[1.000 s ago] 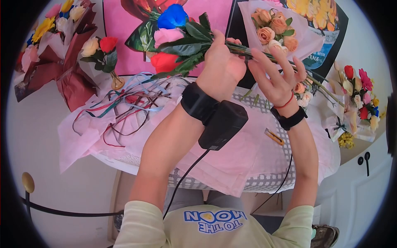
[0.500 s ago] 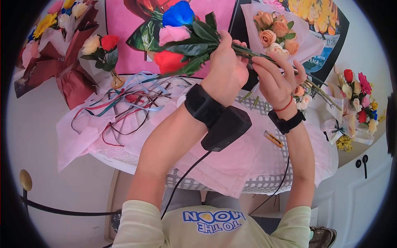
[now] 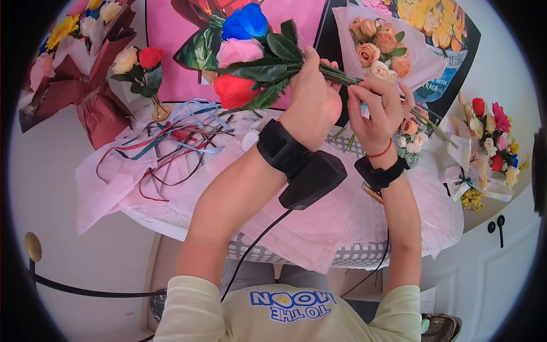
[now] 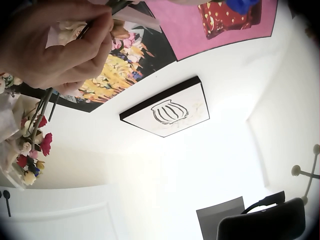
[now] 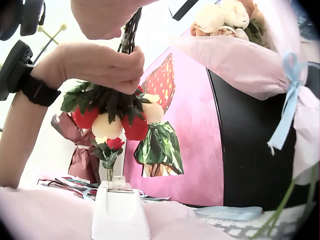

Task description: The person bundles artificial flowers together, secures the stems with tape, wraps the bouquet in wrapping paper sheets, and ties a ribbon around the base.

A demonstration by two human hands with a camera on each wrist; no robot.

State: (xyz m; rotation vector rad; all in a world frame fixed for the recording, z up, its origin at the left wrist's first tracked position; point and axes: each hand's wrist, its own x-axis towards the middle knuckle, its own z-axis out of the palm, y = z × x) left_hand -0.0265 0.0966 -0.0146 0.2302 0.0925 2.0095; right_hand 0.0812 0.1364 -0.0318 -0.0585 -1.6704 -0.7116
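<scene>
My left hand (image 3: 316, 94) grips a bunch of roses by the stems, just below the leaves. Blue (image 3: 245, 21), pink (image 3: 239, 52) and red rose (image 3: 235, 91) heads point left in the head view; cream (image 5: 106, 126) ones also show in the right wrist view. Farther down, my right hand (image 3: 379, 111) pinches the same stems (image 3: 345, 77) between thumb and curled fingers, and the stem ends stick out past it to the right. The left wrist view has the right hand's curled fingers (image 4: 82, 52) around the stems. The bunch is held up above the table.
Tangled ribbons (image 3: 176, 137) and pink wrapping paper (image 3: 307, 228) cover the table. A white tape dispenser (image 5: 119, 212) stands there. A utility knife (image 3: 373, 195) lies partly behind my right wrist. Wrapped bouquets stand left (image 3: 97, 108), behind (image 3: 393, 43) and right (image 3: 484, 142); a small vase (image 3: 160, 111) holds two roses.
My right hand has moved a little left along the stems toward the left hand, and its fingers have closed in on them. The left hand keeps its grip with little movement.
</scene>
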